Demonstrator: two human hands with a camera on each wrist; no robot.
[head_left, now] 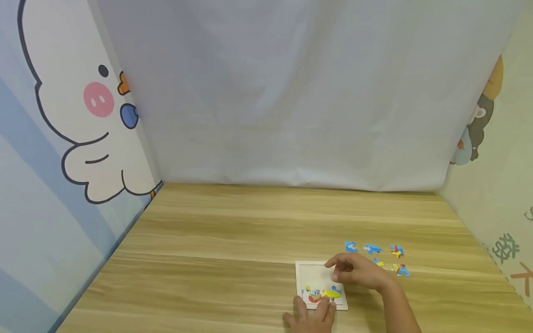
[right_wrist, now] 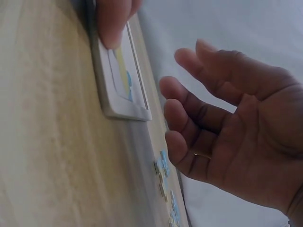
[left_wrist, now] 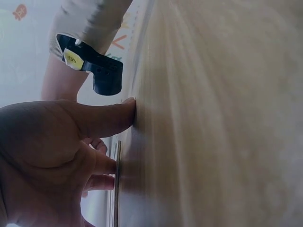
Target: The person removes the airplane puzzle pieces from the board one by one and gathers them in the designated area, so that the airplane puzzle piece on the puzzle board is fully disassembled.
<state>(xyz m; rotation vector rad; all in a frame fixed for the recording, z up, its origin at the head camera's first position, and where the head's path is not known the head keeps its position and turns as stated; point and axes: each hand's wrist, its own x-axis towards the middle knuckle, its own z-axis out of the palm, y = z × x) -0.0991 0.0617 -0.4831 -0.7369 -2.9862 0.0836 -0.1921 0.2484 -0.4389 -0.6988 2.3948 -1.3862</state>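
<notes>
A square wooden puzzle tray (head_left: 312,273) lies on the table, its lower part filled with joined pieces and its upper part bare. Fingers of my left hand (head_left: 312,319) press on the tray's near edge and the bottom pieces, including a yellow one (head_left: 332,293). In the left wrist view, the thumb of the left hand (left_wrist: 42,161) is spread apart from the other fingers. Over the tray's right side hovers my right hand (head_left: 362,272). The right wrist view shows that hand (right_wrist: 236,123) with loosely bent fingers and nothing held, apart from the tray (right_wrist: 108,106).
Several loose puzzle pieces lie right of the tray, among them a blue one (head_left: 351,246), a red-and-yellow one (head_left: 397,250) and another (head_left: 401,270). One yellow piece (head_left: 378,262) is partly hidden by the right hand. A pale curtain (head_left: 291,115) hangs behind the table (head_left: 208,240).
</notes>
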